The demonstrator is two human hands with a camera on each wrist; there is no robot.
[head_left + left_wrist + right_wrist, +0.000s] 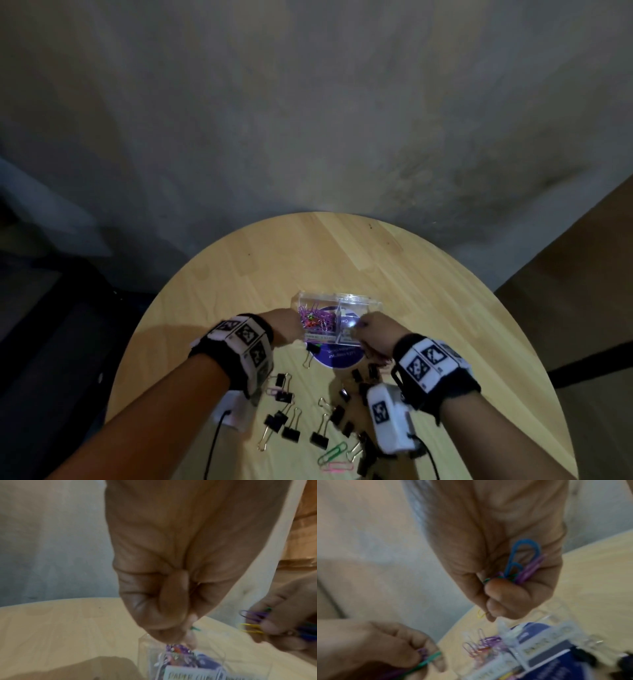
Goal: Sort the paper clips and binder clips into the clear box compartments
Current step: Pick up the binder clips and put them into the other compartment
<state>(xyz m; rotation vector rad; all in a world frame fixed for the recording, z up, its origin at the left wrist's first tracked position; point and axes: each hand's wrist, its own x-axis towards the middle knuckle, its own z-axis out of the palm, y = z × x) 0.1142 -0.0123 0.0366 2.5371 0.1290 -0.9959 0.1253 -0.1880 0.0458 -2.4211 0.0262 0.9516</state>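
The clear box (358,298) stands mid-table. Its left compartment holds a heap of purple and pink paper clips (317,319). My left hand (289,325) hovers at that compartment's left edge and pinches a green paper clip (194,628), with a purple one beside it in the right wrist view. My right hand (368,329) is over the front of the right compartment and grips a bunch of paper clips (522,561) in blue, purple, green and yellow. Several black binder clips (291,433) lie scattered on the table in front of the box.
Loose green (332,452) and pink (337,466) paper clips lie near the round wooden table's (257,274) front edge, another pink one (274,390) by my left wrist. A purple round label (339,359) shows under the box. Grey floor lies beyond the table's rim.
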